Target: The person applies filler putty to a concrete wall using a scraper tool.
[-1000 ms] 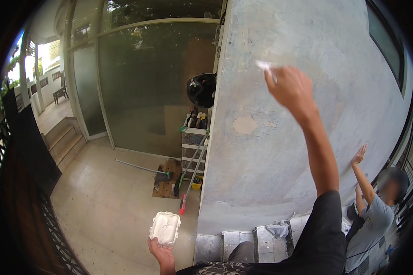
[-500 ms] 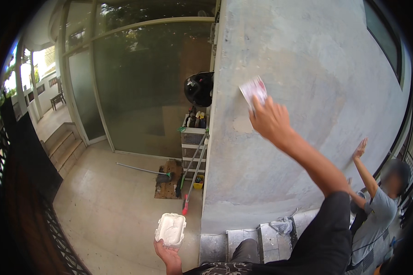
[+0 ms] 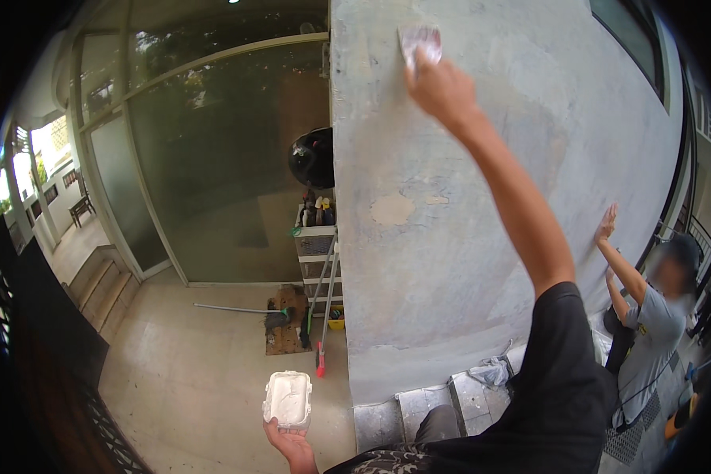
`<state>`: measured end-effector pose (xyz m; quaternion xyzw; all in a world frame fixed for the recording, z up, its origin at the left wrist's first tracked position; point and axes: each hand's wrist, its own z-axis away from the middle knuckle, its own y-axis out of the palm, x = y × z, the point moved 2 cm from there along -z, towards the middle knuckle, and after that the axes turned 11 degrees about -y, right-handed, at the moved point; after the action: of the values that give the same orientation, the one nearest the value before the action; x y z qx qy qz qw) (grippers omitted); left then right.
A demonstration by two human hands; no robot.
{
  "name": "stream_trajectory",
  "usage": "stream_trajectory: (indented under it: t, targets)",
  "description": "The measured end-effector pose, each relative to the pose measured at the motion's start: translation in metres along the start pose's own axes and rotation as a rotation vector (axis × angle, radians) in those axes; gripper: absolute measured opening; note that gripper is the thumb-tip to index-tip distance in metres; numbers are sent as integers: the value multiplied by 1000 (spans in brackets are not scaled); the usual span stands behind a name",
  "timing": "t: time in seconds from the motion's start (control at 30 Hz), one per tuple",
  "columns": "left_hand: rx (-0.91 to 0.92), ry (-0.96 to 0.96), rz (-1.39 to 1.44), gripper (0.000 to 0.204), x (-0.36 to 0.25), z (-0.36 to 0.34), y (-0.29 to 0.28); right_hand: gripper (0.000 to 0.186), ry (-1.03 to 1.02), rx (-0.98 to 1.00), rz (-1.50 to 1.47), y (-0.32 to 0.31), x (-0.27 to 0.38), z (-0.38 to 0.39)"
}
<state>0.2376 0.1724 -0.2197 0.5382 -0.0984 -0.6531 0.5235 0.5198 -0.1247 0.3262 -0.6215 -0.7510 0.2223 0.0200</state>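
Observation:
High on the grey, blotchy wall (image 3: 490, 253), my right hand (image 3: 444, 91) is closed round a wide putty knife (image 3: 420, 41), its blade against or very near the surface. Motion blurs the blade a little. Below it, a pale round patch (image 3: 393, 209) and some cracks mark the wall. Low at the left, my left hand (image 3: 291, 444) supports a white plastic tub (image 3: 308, 391) from beneath and the near side. White putty (image 3: 287, 401) fills much of the tub.
At right, a co-worker (image 3: 660, 316) reaches a hand to the same wall. Tiled steps (image 3: 426, 407) run along its foot, with a crumpled rag (image 3: 490, 371). A black helmet (image 3: 312, 158), a shelf rack (image 3: 317, 246) and brooms (image 3: 241, 308) stand by the glass partition (image 3: 221, 174).
My right hand has carried the putty knife up the wall, away from the pale patch. The view has shifted right. My left hand still holds the tub.

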Motion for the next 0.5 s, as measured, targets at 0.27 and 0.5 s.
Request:
stream_trajectory:
  t: [0.27, 0.5]
  targets:
    - [31, -23, -1, 75, -8, 8, 5, 34, 11, 403, -80, -49, 48, 99]
    - [78, -48, -61, 75, -8, 14, 7, 36, 4, -97, 37, -75, -2, -48]
